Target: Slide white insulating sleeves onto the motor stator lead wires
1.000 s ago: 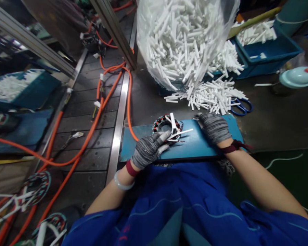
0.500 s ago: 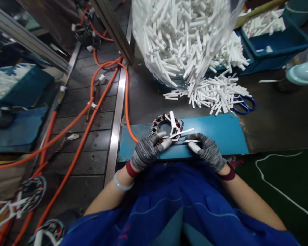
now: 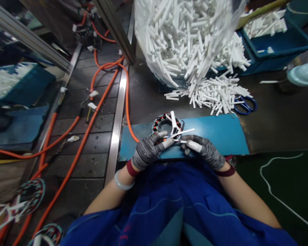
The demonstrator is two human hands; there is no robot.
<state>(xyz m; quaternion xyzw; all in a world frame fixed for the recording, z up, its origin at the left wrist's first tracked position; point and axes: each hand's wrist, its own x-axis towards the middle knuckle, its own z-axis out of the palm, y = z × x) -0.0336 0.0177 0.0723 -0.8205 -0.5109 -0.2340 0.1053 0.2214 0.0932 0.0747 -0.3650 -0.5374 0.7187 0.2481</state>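
Observation:
A round motor stator [image 3: 163, 122] with copper windings and white sleeved leads lies on a blue board [image 3: 220, 131] in front of me. My left hand [image 3: 149, 152], in a grey knit glove, pinches the stator's thin wires at its near edge. My right hand [image 3: 204, 150], also gloved, holds a short white tube [image 3: 193, 146] just right of those wires, almost touching my left fingertips. A longer white sleeve [image 3: 183, 132] sticks out from the stator above both hands.
A clear bag full of white tubes [image 3: 184, 37] hangs behind, with a spilled pile [image 3: 215, 94] and blue scissors [image 3: 243, 104] on the dark bench. Blue bins [image 3: 277, 44] stand at back right. Orange cables [image 3: 102, 89] run over the conveyor at left, with more stators [image 3: 30, 194] lower left.
My right hand came back from the far right of the blue board to the stator's wires with a white tube, then edged closer to my left hand, which stayed put.

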